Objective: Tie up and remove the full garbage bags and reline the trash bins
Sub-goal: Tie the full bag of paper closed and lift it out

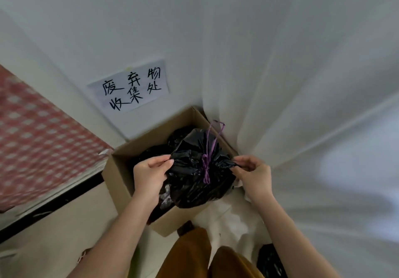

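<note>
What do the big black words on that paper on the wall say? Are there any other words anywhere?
"废弃物处" over "收集": handwritten in black on the white paper sign stuck to the wall above the cardboard box; it seems meant to read 废弃物收集处.
No other text: none shows on the black garbage bag, its purple drawstring or the box.

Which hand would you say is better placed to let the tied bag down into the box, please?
Probably the left hand: it pinches the bag over the open box, whereas the right hand holds the edge near the curtain.
</note>
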